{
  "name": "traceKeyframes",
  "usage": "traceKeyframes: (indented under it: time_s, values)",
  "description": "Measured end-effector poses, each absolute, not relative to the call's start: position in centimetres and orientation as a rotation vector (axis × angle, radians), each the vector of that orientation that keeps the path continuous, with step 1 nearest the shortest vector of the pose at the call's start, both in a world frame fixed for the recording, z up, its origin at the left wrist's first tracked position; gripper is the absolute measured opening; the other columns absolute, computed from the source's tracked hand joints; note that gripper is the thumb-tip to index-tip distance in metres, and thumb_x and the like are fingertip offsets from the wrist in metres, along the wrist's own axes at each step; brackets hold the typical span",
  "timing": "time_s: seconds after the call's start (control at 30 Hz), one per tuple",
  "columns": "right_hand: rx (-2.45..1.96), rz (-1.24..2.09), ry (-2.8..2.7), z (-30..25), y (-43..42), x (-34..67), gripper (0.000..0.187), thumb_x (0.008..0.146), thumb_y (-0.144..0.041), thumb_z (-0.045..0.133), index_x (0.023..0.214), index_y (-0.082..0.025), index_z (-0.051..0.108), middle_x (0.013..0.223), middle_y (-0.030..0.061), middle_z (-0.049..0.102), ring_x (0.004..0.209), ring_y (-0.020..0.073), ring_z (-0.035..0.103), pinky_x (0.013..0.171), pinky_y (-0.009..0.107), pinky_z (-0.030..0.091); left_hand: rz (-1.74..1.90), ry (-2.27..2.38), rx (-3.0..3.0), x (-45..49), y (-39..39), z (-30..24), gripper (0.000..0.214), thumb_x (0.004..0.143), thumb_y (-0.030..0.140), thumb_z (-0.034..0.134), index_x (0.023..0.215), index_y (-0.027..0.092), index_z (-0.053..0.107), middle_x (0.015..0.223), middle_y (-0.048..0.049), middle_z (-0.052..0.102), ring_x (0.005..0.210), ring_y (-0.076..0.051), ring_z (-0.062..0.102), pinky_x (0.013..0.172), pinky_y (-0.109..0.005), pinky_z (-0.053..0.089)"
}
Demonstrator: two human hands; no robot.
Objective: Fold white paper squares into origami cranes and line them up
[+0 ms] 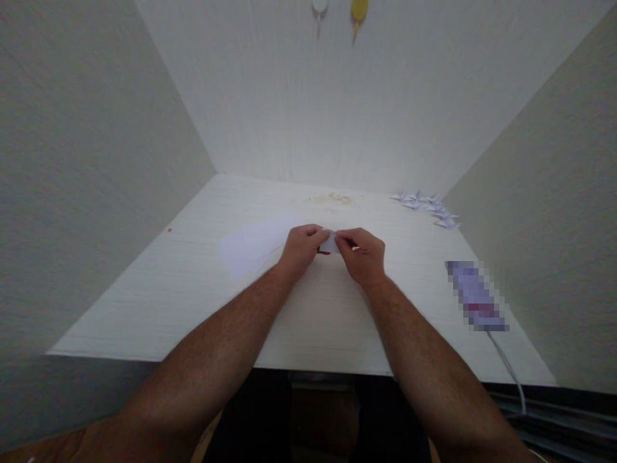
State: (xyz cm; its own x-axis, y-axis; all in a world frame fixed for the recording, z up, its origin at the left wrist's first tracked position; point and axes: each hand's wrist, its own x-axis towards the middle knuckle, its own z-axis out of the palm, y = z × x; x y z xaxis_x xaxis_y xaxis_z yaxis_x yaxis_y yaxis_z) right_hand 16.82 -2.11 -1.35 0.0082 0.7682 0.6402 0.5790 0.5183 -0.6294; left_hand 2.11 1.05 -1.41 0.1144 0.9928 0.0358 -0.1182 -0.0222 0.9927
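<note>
A small white piece of paper (330, 243) is stretched between my two hands, a little above the middle of the table. My left hand (303, 244) pinches its left side, thumb on top. On the right side, the thumb and fingers of my right hand (362, 252) grip the paper's edge. A thin dark red strip shows at the lower edge of the paper by my left fingers; I cannot make out what it is. White sheets of paper (250, 249) lie flat on the table just left of my left hand.
Several small folded white paper cranes (427, 204) stand at the table's back right. A pixelated phone-like device (475, 294) with a cable (508, 366) lies at the right. Panels border the white table (328, 321). A white hook (319, 8) and a yellow hook (359, 9) hang on the back wall.
</note>
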Motion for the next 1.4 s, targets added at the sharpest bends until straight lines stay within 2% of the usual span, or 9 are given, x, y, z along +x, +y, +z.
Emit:
traceKeyframes:
  time_s: [0.2, 0.4, 0.53, 0.67, 0.8, 1.1, 1.27, 1.4]
  values:
    - [-1.083, 0.231, -1.811, -1.3, -2.3, 17.2, 0.02, 0.089, -0.026, 0.055, 0.093, -0.028, 0.074, 0.09, 0.0039, 0.073, 0.081, 0.0164, 0.066, 0.072, 0.031, 0.055, 1.182, 1.051, 1.107, 2.1, 1.0, -1.0, 0.016, 0.068, 0.029, 0.064, 0.061, 0.014, 0.064, 0.061, -0.0034, 0.06, 0.053, -0.012, 0.055, 0.048, -0.025, 0.053]
    - [-1.009, 0.222, -1.91, -1.3, -2.1, 17.5, 0.018, 0.087, -0.022, 0.057, 0.089, -0.026, 0.074, 0.095, 0.0054, 0.072, 0.083, 0.0157, 0.067, 0.072, 0.029, 0.056, 1.151, 1.035, 1.032, 2.0, 0.9, -0.8, 0.015, 0.066, 0.026, 0.063, 0.068, 0.013, 0.07, 0.07, -0.007, 0.066, 0.059, -0.014, 0.059, 0.047, -0.024, 0.052]
    - [-1.03, 0.223, -1.93, -1.4, -2.0, 17.7, 0.017, 0.086, -0.021, 0.056, 0.087, -0.025, 0.072, 0.096, 0.0052, 0.072, 0.084, 0.016, 0.066, 0.074, 0.03, 0.056, 1.139, 0.984, 1.008, 1.9, 0.9, -0.8, 0.015, 0.066, 0.027, 0.065, 0.068, 0.013, 0.07, 0.071, -0.007, 0.066, 0.06, -0.014, 0.06, 0.049, -0.025, 0.053]
    - [-1.025, 0.234, -1.948, -1.6, -1.9, 17.7, 0.016, 0.088, -0.02, 0.054, 0.087, -0.024, 0.07, 0.095, 0.0047, 0.072, 0.088, 0.016, 0.066, 0.079, 0.031, 0.055, 1.129, 0.992, 1.005, 2.0, 1.0, -1.0, 0.022, 0.066, 0.034, 0.072, 0.068, 0.013, 0.069, 0.065, -0.0048, 0.064, 0.056, -0.013, 0.058, 0.05, -0.025, 0.051]
    - [-1.017, 0.204, -1.983, -1.6, -1.8, 17.8, 0.017, 0.091, -0.02, 0.052, 0.086, -0.024, 0.069, 0.095, 0.0046, 0.071, 0.088, 0.0155, 0.065, 0.081, 0.031, 0.054, 1.152, 1.058, 1.021, 2.1, 1.2, -1.3, 0.018, 0.062, 0.029, 0.075, 0.066, 0.013, 0.071, 0.064, -0.0047, 0.065, 0.055, -0.012, 0.057, 0.049, -0.023, 0.046]
    - [-0.977, 0.082, -2.007, -1.7, -1.4, 18.0, 0.018, 0.092, -0.018, 0.053, 0.083, -0.02, 0.069, 0.094, 0.0071, 0.071, 0.086, 0.0156, 0.065, 0.078, 0.029, 0.054, 1.099, 0.978, 0.929, 2.0, 1.0, -1.3, 0.018, 0.06, 0.023, 0.078, 0.073, 0.011, 0.072, 0.071, -0.0054, 0.068, 0.06, -0.013, 0.061, 0.056, -0.026, 0.052]
    - [-1.009, 0.28, -1.897, -1.8, -1.6, 17.7, 0.015, 0.088, -0.02, 0.057, 0.084, -0.021, 0.071, 0.096, 0.007, 0.072, 0.087, 0.0163, 0.066, 0.075, 0.03, 0.056, 1.11, 1.004, 0.959, 1.9, 1.0, -1.1, 0.021, 0.06, 0.017, 0.078, 0.079, 0.01, 0.072, 0.074, -0.0059, 0.07, 0.064, -0.014, 0.064, 0.063, -0.029, 0.055]
    - [-1.196, 0.71, -1.516, -1.7, -1.3, 17.4, 0.014, 0.083, -0.028, 0.06, 0.086, -0.019, 0.07, 0.082, 0.0051, 0.072, 0.069, 0.0152, 0.066, 0.06, 0.029, 0.057, 1.115, 1.006, 1.04, 1.7, 1.1, -1.1, 0.023, 0.064, 0.017, 0.076, 0.086, 0.011, 0.072, 0.073, -0.0046, 0.07, 0.062, -0.013, 0.064, 0.061, -0.028, 0.055]
